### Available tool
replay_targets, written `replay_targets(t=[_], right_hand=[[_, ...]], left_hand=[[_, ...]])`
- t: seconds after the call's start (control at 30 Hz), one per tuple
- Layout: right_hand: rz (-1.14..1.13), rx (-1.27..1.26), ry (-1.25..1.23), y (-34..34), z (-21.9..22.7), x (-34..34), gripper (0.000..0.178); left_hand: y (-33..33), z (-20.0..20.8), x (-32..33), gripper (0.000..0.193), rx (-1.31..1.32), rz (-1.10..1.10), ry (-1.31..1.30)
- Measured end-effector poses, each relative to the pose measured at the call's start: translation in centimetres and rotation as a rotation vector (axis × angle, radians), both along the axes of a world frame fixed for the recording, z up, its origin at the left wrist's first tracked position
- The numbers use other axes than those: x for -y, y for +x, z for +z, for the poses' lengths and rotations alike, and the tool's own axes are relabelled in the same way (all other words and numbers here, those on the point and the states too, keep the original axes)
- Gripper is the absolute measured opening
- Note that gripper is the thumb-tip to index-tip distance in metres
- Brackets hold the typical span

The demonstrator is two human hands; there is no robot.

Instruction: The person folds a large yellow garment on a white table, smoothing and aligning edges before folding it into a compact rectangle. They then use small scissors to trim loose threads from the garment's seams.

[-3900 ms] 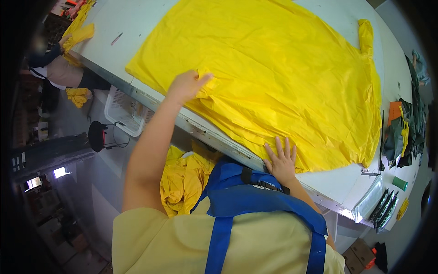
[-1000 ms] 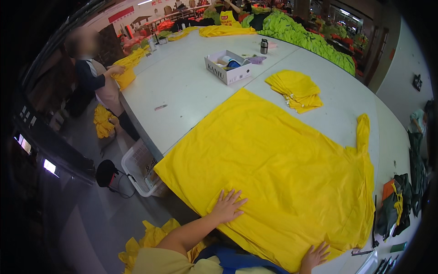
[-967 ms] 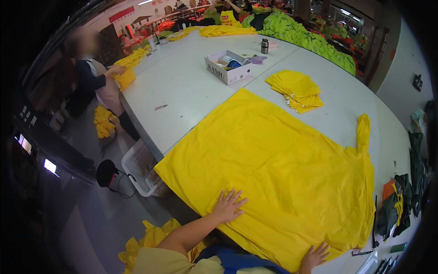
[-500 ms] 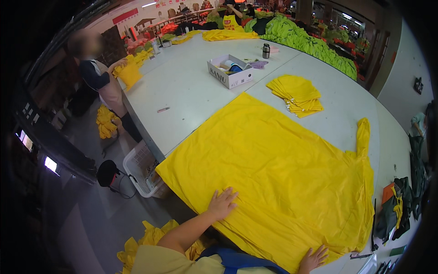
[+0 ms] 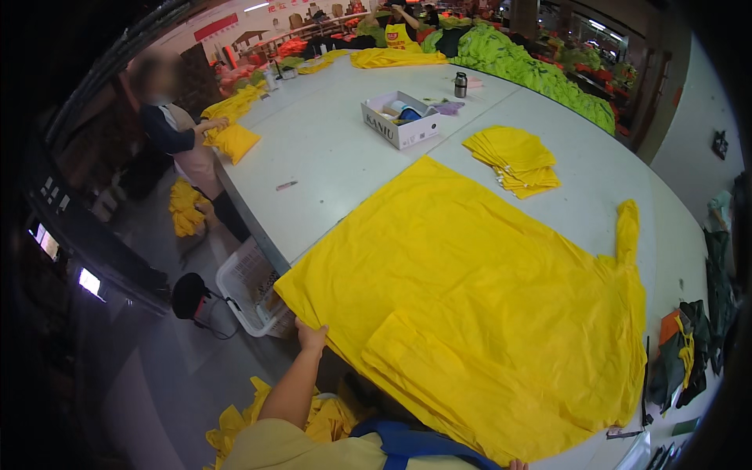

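A large yellow garment (image 5: 470, 274) lies spread over the near part of the table, with a narrow sleeve-like piece reaching out at its far right. Part of it is folded over in a flap near the front edge. My left hand (image 5: 312, 335) is closed on the garment's left front edge, where the cloth hangs over the table's side. Only the fingertips of my right hand (image 5: 518, 465) show, at the garment's near edge by the bottom of the picture; the rest of that hand is out of sight.
Folded yellow pieces (image 5: 513, 160) lie beyond the garment. Near them stand a white box (image 5: 401, 131) of small items and a metal flask (image 5: 460, 84). A co-worker (image 5: 176, 125) handles yellow cloth at the left. A white basket (image 5: 249, 286) stands below the table edge.
My left hand has moved left from the cloth's top to its edge and closed there. My right hand has slid down, mostly out of view. A flap now lies folded over near the front.
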State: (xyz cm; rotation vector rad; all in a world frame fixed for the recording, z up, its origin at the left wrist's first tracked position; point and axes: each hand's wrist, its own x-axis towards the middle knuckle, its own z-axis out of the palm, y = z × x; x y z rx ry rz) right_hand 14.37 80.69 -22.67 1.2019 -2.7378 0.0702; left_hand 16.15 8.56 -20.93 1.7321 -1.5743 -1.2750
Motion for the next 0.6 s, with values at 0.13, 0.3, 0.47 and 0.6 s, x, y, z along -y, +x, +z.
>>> replay_targets(t=[0.13,0.3,0.47,0.6], right_hand=[[-0.29,-0.116,-0.122,-1.8,-5.2,2.2,0.042],[-0.303,0.171,-0.152,-1.3,7.5,9.1,0.028],[-0.252,0.364,-0.15,-1.2,9.2,9.1,0.026],[-0.295,0.585,-0.201,-2.7,13.1,6.4,0.028]], left_hand=[[-1.3,1.0,1.3,0.05,-0.227,0.117,0.18],[1.6,0.8,2.0,0.026,-0.534,0.163,0.366],[3.3,3.2,2.4,0.028,-0.779,0.128,0.385],[3.5,8.6,2.3,0.04,-0.918,-0.085,0.382]])
